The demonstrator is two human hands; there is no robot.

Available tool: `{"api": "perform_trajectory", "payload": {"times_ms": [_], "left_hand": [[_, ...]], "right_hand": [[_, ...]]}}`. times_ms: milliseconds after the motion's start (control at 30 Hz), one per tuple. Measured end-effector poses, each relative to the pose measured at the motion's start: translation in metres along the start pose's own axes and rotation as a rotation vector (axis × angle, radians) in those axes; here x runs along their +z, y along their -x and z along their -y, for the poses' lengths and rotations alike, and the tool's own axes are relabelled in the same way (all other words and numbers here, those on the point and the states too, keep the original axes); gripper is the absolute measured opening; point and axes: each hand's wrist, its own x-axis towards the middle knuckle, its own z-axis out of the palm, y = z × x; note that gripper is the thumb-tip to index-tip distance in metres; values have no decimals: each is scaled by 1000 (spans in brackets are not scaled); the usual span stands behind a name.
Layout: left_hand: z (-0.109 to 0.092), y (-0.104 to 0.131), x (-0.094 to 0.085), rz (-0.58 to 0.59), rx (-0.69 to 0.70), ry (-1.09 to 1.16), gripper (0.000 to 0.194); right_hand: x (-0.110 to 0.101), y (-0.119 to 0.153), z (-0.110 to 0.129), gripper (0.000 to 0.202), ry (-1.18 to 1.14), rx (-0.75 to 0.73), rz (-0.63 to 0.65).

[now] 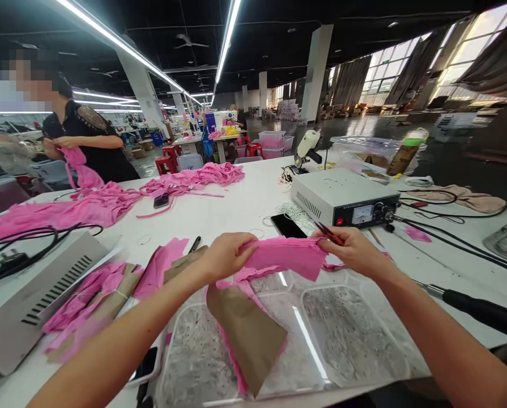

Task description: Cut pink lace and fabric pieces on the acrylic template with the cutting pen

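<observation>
A strip of pink fabric [285,255] is stretched between my two hands. My left hand [230,255] pinches its left end. At the right end, my right hand [349,249] is closed on the fabric and also holds small dark tweezers or snips [332,234]. Below hangs more pink fabric, joined to a brown piece [247,334] that lies over a clear plastic tray [295,345]. Left of my left hand lie pink and brown pieces [94,303] in a tied bundle. A black phone [288,226] lies just behind the fabric.
A grey control box [344,195] with cables stands at the right, a black-handled tool [478,309] nearer me. Another box [45,300] is at the left. Pink garments [194,178] are piled along the back, where a person [89,139] holds pink fabric.
</observation>
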Motion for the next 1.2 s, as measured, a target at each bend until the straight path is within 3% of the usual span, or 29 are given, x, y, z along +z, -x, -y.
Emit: {"api": "perform_trajectory", "payload": {"times_ms": [67,200,267,400,567,700,833,1033,1200], "left_hand": [[-17,0,27,39,112,-142,21],[-49,16,91,351,429,-296,13],[-59,23,110,442,557,-298,10],[-68,24,113,479,643,-339,12],[-77,17,100,589,743,-396,14],[-88,12,102,664,652,-335,8],[-107,-7,109,597,538,-236,17],[-135,-45,135,592,345,-141,17],[-142,-62,155,603,162,-44,15]], "right_hand": [[-14,18,-14,29,58,20,-2],[-24,69,-45,26,162,108,95],[-22,95,-56,25,183,153,81],[-16,133,-64,32,195,291,-91],[0,144,-69,26,327,401,-69],[6,128,-80,25,392,338,-105],[-3,121,-88,22,354,328,-162],[-9,151,-84,38,201,419,-210],[-2,169,-78,36,-7,464,-193]]}}
